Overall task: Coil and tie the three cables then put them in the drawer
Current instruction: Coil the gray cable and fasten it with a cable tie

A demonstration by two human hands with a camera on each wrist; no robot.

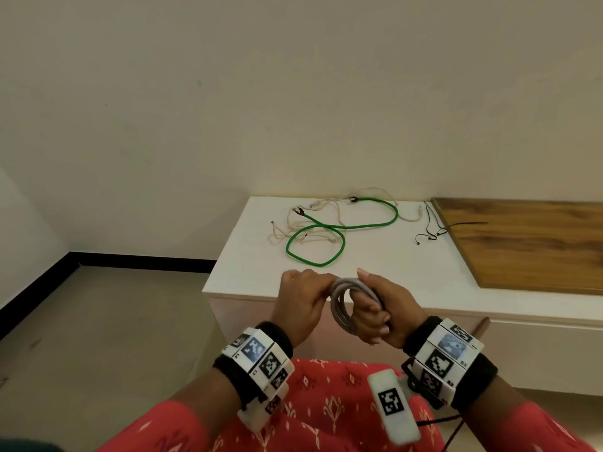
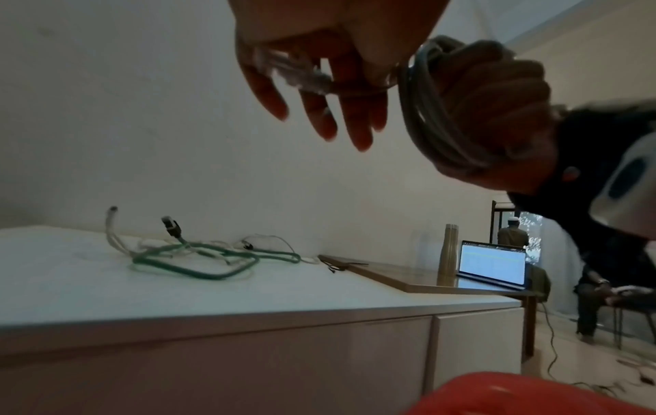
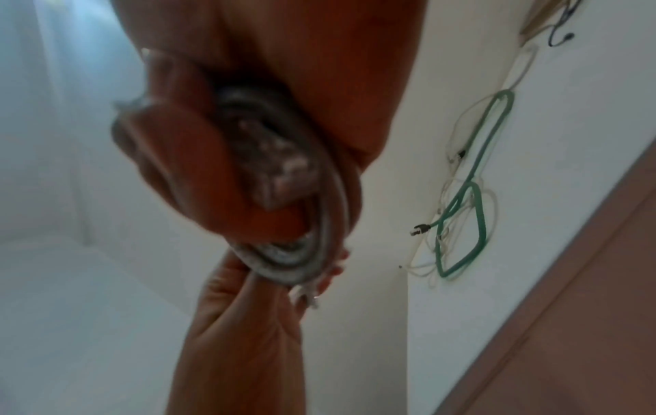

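My right hand (image 1: 375, 308) grips a coiled grey cable (image 1: 344, 305) in front of my lap, fingers curled through the loops. My left hand (image 1: 306, 290) pinches the cable's free end at the top of the coil; its clear connector (image 2: 302, 75) lies against the left fingers (image 2: 358, 132). The right wrist view is blurred and shows the grey coil (image 3: 298, 261) wrapped round my fingers. A green cable (image 1: 368, 226) lies loose on the white cabinet top (image 1: 391, 265), tangled with a thin cream cable (image 1: 280, 236).
Black ties (image 1: 434, 230) lie at the edge of a wooden board (image 1: 528, 243) on the cabinet's right. The cabinet fronts (image 2: 248, 365) are closed. Far right in the left wrist view stand a bottle (image 2: 449, 250) and an open laptop (image 2: 491, 265). A wall backs the cabinet.
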